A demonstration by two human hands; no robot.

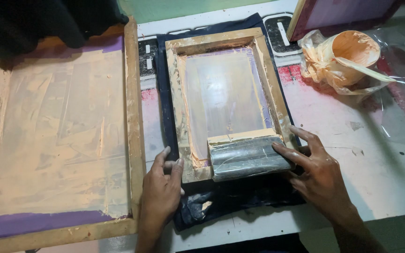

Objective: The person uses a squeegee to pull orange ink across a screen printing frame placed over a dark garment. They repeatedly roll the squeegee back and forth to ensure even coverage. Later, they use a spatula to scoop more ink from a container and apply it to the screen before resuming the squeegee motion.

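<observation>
Already your squeegee (249, 157) sits at the frame's (221, 42) near end, pull seemingly finished; both hands (162, 187) (317, 173) flat, fingers spread, frame unlifted.

A clear plastic bag (352, 61) lies crumpled at the table's far right. It wraps a round tub (352, 51) of peach-coloured paint.
</observation>
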